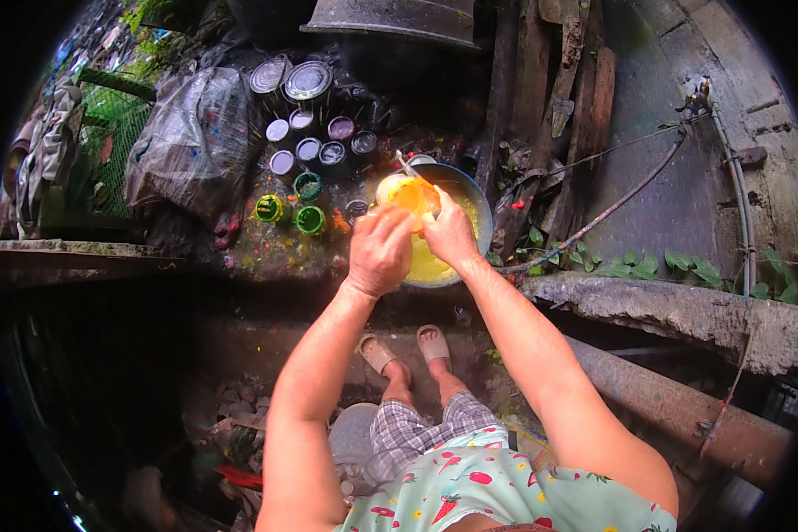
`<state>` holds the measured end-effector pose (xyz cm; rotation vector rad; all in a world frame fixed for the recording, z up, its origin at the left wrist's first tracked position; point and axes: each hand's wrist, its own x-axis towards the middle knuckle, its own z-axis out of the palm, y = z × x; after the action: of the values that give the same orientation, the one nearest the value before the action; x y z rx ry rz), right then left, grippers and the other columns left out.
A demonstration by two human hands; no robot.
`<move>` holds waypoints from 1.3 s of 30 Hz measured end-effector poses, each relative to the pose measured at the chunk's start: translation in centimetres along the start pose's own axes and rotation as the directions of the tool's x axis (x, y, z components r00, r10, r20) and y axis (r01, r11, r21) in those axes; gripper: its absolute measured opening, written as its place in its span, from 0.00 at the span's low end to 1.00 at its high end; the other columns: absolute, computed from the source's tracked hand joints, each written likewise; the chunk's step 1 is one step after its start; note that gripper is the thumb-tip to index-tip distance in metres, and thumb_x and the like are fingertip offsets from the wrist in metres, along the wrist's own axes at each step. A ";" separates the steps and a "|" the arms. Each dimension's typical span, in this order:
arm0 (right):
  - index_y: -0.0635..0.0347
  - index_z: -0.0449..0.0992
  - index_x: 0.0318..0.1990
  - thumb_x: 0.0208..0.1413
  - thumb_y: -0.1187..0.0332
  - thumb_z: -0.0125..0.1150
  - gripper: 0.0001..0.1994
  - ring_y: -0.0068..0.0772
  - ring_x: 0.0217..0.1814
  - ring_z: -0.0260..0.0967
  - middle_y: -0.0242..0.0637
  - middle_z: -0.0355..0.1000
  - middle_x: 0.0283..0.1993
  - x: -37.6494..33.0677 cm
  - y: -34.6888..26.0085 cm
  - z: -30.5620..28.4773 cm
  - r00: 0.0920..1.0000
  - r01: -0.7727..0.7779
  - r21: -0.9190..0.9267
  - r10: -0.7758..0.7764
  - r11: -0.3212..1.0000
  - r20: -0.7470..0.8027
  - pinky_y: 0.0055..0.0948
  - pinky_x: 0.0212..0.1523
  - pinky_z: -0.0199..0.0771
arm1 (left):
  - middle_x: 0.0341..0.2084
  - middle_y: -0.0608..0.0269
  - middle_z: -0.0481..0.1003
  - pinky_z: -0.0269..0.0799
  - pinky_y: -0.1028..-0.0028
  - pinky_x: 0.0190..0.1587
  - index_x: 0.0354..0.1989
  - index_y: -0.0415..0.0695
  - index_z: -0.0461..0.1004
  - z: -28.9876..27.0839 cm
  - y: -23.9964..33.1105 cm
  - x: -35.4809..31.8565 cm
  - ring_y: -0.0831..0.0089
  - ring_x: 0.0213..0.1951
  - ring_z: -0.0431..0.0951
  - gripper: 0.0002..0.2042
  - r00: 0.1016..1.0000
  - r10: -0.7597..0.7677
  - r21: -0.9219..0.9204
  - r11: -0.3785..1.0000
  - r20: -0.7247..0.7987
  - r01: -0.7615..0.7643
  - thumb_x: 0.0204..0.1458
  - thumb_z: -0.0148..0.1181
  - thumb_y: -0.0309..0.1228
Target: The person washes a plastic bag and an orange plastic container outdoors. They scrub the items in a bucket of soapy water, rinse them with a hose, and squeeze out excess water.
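Paint tins [306,133], some open and some lidded, cluster at left on a stained ledge [266,253], within reach. The left hand [379,248] closes its fingers around a small yellow-orange container [405,193], keeping it tilted over the blue basin [479,199] so any spill falls into the yellow liquid [427,264] below. The right hand [449,232] grips the container's other side, steadying it. A hose [612,208] runs along the wall at right.
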<state>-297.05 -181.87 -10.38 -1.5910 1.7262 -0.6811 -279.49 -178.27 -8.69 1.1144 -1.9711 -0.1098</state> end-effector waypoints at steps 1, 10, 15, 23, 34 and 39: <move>0.70 0.70 0.71 0.60 0.64 0.63 0.32 0.66 0.55 0.82 0.67 0.81 0.51 0.0 -0.1 0.0 1.000 -0.002 -0.017 0.003 1.000 0.027 0.54 0.58 0.82 | 0.47 0.51 0.81 0.77 0.55 0.59 0.50 0.40 0.81 -0.2 0.0 -0.5 0.51 0.52 0.81 0.16 0.991 0.052 -0.059 0.997 0.125 -0.045 0.51 0.64 0.17; 0.60 0.54 0.81 0.63 0.50 0.70 0.46 0.61 0.61 0.79 0.62 0.76 0.62 -2.6 -2.4 -0.7 0.963 0.111 -0.053 -0.094 0.992 0.252 0.55 0.59 0.81 | 0.27 0.51 0.80 0.78 0.59 0.36 0.31 0.38 0.77 -0.3 -3.8 0.0 0.53 0.30 0.82 0.13 0.780 -0.594 -0.071 0.785 0.197 0.616 0.52 0.77 0.32; 0.53 0.55 0.82 0.46 0.47 0.84 0.58 0.60 0.67 0.75 0.54 0.66 0.71 -4.1 -1.5 -0.1 0.980 0.107 -0.280 -0.054 0.954 0.193 0.54 0.65 0.79 | 0.18 0.71 0.71 0.68 0.71 0.28 0.23 0.39 0.74 -1.0 -4.6 1.1 0.83 0.24 0.68 0.22 0.623 -0.738 -0.383 0.513 0.259 0.768 0.65 0.70 0.42; 0.52 0.63 0.73 0.47 0.48 0.82 0.48 0.61 0.58 0.80 0.51 0.71 0.63 -4.6 0.8 2.2 0.991 0.092 -0.334 -0.053 0.938 0.124 0.56 0.56 0.84 | 0.29 0.72 0.79 0.73 0.74 0.31 0.37 0.43 0.78 -2.5 -4.8 1.3 0.84 0.31 0.75 0.12 0.562 -0.560 -0.314 0.480 0.609 0.819 0.65 0.71 0.39; 0.51 0.67 0.70 0.41 0.50 0.84 0.47 0.56 0.55 0.81 0.47 0.72 0.58 -5.6 1.7 2.6 0.994 0.078 -0.396 -0.043 0.915 0.098 0.53 0.54 0.85 | 0.37 0.61 0.85 0.70 0.76 0.31 0.52 0.38 0.86 -2.0 -6.2 0.0 0.77 0.33 0.79 0.13 0.323 -0.625 -0.419 -0.007 0.710 0.908 0.62 0.71 0.28; 0.51 0.68 0.68 0.39 0.50 0.84 0.46 0.56 0.56 0.81 0.46 0.73 0.58 -4.9 2.3 -0.2 0.990 0.122 -0.314 -0.092 0.942 0.110 0.51 0.55 0.85 | 0.33 0.66 0.84 0.78 0.76 0.34 0.48 0.37 0.87 -2.9 -5.8 -0.3 0.81 0.30 0.79 0.11 0.610 -0.471 -0.403 0.471 0.637 0.785 0.63 0.72 0.31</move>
<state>-298.54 -176.79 -11.37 -1.9176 1.7562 -0.3804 -273.53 -180.67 -9.63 1.3479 -1.4869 -1.5072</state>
